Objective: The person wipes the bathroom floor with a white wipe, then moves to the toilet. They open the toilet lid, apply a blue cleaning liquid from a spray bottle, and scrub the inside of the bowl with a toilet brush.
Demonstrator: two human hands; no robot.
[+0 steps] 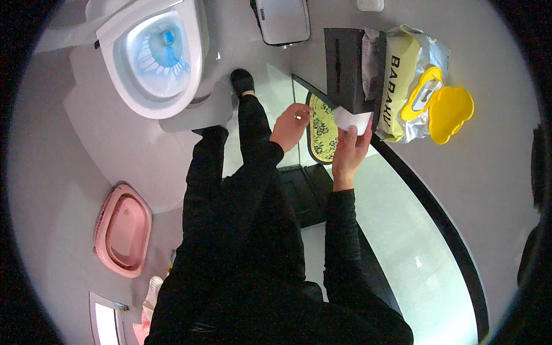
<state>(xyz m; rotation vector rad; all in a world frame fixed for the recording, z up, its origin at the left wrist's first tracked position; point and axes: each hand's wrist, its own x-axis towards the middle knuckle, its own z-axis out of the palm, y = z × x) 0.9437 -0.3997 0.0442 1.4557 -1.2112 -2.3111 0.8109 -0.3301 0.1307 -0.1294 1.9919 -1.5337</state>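
My right hand (351, 148) grips a smooth white piece (354, 120), possibly paper or a cover, at the lower end of a dark grey tissue box or holder (351, 64). A pale sheet-like thing shows in the box's side opening. To the left, my left hand (291, 127) hovers with fingers curled; a small bright patch shows between them, and whether it is a held thing or a gap is unclear. Right of the dark box is a yellow and silver wipes pack (399, 86) with its yellow lid (450, 112) flipped open.
A toilet (196, 56) with its lid up and blue water stands at the upper left. A lidded bin (284, 21) is at the top. Pink basins (129, 233) lean at the left wall. Beyond a black threshold lies a patterned yellow-green mat (323, 129). A dark-edged wall curves at right.
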